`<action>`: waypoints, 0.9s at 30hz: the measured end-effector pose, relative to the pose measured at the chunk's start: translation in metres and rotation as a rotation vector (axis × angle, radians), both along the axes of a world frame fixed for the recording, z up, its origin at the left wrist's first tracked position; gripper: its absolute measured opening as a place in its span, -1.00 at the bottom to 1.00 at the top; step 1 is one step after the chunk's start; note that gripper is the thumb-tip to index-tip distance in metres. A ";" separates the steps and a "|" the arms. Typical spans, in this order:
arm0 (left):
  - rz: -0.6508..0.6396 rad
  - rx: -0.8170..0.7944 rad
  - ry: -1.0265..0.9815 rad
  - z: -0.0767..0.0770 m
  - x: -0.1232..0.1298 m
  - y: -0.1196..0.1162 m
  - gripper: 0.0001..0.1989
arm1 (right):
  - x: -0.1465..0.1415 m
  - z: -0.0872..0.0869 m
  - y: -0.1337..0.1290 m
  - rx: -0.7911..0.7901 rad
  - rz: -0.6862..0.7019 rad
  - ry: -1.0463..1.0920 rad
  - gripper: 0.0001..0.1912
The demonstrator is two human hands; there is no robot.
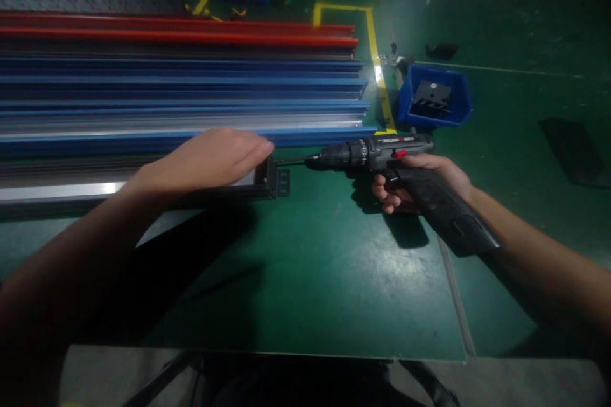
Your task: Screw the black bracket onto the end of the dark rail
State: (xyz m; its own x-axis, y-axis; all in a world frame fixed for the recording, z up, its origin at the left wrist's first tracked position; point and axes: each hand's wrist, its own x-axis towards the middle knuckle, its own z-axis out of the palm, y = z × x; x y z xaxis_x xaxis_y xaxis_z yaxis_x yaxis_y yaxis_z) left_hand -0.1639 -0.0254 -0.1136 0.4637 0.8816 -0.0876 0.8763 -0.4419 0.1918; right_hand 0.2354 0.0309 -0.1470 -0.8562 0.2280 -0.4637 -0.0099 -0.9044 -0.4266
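My right hand is wrapped round the grip of a black cordless drill, which lies level and points left. From its chuck a long thin bit reaches the black end plate of a long black profile with a bright silver strip. My left hand lies over the end of that profile and grips it, thumb along the top near the plate. Its other fingertips are hidden behind the profile. Several slots show in the plate's bracket. Whether a screw sits at the bit's tip I cannot tell.
Long blue profiles and red ones lie parallel behind the black profile. A blue bin with black plates stands at the back right. Farther right lies a dark flat object. The green table's front edge runs nearest me.
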 end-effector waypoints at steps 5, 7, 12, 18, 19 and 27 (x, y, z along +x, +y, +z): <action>-0.001 -0.003 -0.001 0.002 0.002 0.000 -0.46 | 0.001 -0.002 0.001 -0.008 0.027 0.048 -0.56; 0.000 -0.008 -0.001 0.004 0.003 -0.001 -0.45 | 0.001 -0.002 0.001 -0.011 0.031 0.050 -0.56; -0.011 -0.009 0.001 0.004 0.004 -0.002 -0.50 | 0.000 -0.003 0.002 -0.001 0.028 0.073 -0.56; -0.023 -0.001 0.008 0.003 0.002 -0.001 -0.49 | 0.000 -0.005 0.003 -0.019 0.041 0.094 -0.55; -0.027 0.003 0.011 0.003 0.002 -0.001 -0.49 | 0.000 -0.006 0.004 -0.018 0.041 0.096 -0.54; -0.039 0.011 0.049 0.003 0.003 -0.001 -0.47 | 0.000 -0.005 0.003 -0.011 0.041 0.097 -0.56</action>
